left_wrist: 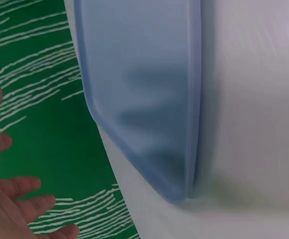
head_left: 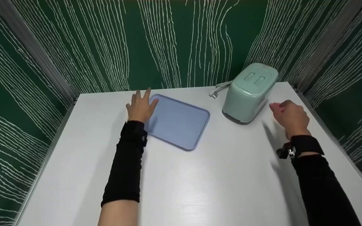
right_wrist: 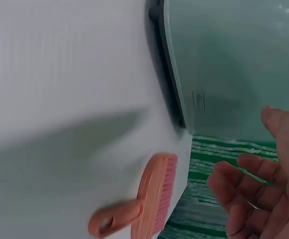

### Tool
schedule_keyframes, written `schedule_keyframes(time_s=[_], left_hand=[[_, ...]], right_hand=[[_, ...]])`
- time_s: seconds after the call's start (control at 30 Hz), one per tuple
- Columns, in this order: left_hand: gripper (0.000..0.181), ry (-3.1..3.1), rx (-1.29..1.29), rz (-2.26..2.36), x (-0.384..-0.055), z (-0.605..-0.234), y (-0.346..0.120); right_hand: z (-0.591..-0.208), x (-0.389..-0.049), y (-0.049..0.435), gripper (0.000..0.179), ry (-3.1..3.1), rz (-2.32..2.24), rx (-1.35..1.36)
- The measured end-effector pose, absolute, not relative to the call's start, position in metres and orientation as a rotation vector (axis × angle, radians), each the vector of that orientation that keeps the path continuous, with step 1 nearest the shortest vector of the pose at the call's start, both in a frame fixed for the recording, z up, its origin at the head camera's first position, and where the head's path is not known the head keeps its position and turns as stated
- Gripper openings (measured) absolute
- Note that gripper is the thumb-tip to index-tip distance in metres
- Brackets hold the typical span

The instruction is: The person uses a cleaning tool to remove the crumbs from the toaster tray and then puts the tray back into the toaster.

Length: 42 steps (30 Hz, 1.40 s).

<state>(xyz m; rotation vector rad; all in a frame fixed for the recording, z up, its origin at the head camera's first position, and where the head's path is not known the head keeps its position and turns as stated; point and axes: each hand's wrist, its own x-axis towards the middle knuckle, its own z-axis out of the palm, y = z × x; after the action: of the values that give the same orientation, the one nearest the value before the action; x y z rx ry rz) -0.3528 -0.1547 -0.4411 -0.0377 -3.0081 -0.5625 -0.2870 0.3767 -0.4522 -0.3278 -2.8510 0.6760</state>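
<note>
My left hand has its fingers spread over the left corner of a blue rectangular tray. In the left wrist view its fingers hold nothing and cast a shadow on the tray. On the right, my right hand is beside a mint-green toaster with a lid on top. An orange-pink brush with pink bristles lies on the table near that hand. The right wrist view shows the fingers loosely bent and apart from the brush; from the head, the hand partly covers it.
Behind the toaster, a pale cord with a plug lies near the back edge of the white table. Green panels with white wavy lines stand at the back and both sides.
</note>
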Motion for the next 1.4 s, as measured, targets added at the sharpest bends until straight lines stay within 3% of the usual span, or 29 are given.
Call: schedule_keyframes(time_s=[0.17,0.67,1.13,1.4], left_hand=[[0.068,-3.002,-0.135,-0.541,-0.347,-0.446,-0.138],[0.062,-2.940,-0.435,-0.440,-0.333,-0.441,-0.079],[0.060,-2.916,-0.579,-0.493,-0.317,-0.459,-0.057],[0.060,-2.936,-0.590,-0.490,-0.313,-0.463,-0.051]], right_hand=[[-0.466,-0.280,0.350,0.058,-2.784,0.755,-0.229],[-0.496,-0.269,0.287,0.058,-2.826,1.222,-0.161],[-0.528,-0.273,0.250,0.056,-2.468,2.031,-0.431],[-0.525,-0.281,0.241,0.042,-2.026,2.413,-0.659]])
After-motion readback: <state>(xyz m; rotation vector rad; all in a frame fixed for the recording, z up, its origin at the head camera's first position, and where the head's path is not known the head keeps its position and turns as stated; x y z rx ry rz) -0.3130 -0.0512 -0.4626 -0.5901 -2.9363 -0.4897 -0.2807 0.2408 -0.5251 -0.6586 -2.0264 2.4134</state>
